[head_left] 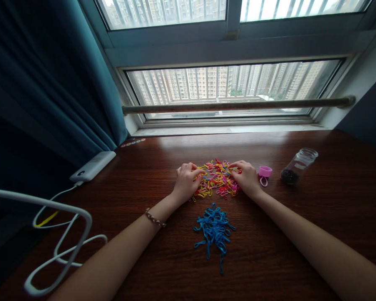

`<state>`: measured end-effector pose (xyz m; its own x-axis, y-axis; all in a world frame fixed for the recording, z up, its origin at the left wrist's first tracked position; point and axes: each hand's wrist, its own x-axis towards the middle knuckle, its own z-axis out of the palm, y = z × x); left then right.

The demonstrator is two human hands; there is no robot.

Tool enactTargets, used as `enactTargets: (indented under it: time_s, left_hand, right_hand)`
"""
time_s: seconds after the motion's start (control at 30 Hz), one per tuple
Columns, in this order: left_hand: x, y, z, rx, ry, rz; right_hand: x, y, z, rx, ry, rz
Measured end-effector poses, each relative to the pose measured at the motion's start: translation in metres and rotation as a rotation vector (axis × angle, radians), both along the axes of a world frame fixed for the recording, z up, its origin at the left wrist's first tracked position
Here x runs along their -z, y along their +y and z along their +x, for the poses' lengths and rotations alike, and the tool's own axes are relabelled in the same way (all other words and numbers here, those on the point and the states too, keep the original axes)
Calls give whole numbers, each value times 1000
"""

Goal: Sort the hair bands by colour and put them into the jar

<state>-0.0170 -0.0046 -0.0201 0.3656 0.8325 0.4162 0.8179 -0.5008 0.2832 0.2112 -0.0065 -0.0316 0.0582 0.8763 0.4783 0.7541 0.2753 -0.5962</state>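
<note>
A loose pile of small rubber bands [217, 180] in red, yellow, pink and orange, with a few blue ones among them, lies on the brown table. My left hand [186, 180] rests at the pile's left edge, thumb held apart from the fingers and touching the bands. On the opposite side, my right hand [247, 179] reaches its fingertips into the pile, fingers apart. I see nothing lifted in either hand, though some fingertips are partly hidden. Closer to me, between my forearms, lies a separate heap of blue rubber bands [215, 229].
Right of my right hand are a pink cap [265, 170] with a loop and a tilted clear jar [299, 166] with dark contents. A white device [93, 166] with a cable [87, 217] sits left. The window sill [219, 130] borders the wooden table [332, 221].
</note>
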Motion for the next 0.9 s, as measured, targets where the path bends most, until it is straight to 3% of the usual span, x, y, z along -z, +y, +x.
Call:
enactTargets:
  time_s: [0.17, 0.37, 0.7, 0.9]
  left_hand:
    - [4, 2, 0, 40, 39, -25]
    - [4, 3, 0, 60, 34, -69]
    - [1, 3, 0, 6, -124, -108]
    - [-2, 1, -1, 3, -167, -36]
  right_hand:
    - [-2, -5, -3, 21, -171, -78]
    - [0, -4, -5, 7, -200, -109]
    - [-1, -1, -6, -48, 22, -26]
    - [-5, -2, -5, -74, 167, 22]
